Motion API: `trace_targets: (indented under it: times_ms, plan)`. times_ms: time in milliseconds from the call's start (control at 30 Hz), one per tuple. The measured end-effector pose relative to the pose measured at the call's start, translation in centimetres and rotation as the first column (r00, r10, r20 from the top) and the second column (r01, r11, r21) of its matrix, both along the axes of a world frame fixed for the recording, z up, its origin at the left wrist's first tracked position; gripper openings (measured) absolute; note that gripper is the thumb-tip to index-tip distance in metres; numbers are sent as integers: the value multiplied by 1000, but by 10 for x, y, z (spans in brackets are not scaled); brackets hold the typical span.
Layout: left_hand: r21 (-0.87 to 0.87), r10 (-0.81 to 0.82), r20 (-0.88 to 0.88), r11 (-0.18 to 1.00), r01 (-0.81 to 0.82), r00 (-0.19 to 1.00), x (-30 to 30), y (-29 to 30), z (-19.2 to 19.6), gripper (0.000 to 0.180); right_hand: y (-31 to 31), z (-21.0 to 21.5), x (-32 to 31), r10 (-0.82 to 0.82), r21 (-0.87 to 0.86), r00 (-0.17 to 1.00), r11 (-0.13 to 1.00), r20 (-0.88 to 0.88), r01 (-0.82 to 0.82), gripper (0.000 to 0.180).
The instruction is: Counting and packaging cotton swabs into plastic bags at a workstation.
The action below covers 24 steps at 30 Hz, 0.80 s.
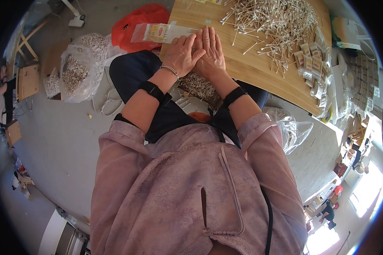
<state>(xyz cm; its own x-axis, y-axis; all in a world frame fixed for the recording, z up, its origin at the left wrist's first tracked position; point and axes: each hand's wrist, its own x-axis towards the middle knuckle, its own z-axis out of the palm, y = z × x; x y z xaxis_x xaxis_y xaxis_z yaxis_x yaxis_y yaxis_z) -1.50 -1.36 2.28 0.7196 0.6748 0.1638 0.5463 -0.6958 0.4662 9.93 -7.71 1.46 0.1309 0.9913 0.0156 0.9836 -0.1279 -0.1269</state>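
Note:
My left hand (181,53) and my right hand (209,49) lie side by side, palms down, near the front edge of a wooden table (259,72). The fingers are flat and extended, pressing on the board; whatever lies under them is hidden. Just left of my left hand's fingertips lies a clear packet of cotton swabs (161,32) with a yellow and red label. A large loose heap of cotton swabs (272,21) spreads over the table beyond my right hand. A pile of swabs (198,85) rests in my lap below both wrists.
Filled small packets (312,63) stack along the table's right edge. On the floor to the left stand clear bags of swabs (78,68) and a red plastic bag (136,23). Another clear bag (293,131) lies on the right. Cartons (361,80) sit far right.

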Motion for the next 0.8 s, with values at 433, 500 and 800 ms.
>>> trace_targets:
  times_ms: [433, 500, 800]
  plan:
    - [-169, -3, -62, 986, -7, 998, 5, 9, 6, 44, 0, -2, 1, -6, 120, 997, 993, -82, 16, 70]
    - [-172, -13, -45, 985, 5, 999, 5, 13, 0, 46, 0, -2, 0, -2, 119, 999, 993, -37, 6, 71]
    - [-167, -40, -81, 986, 26, 996, 5, 18, 10, 47, -2, 0, 3, 20, 132, 994, 991, -103, -7, 78]
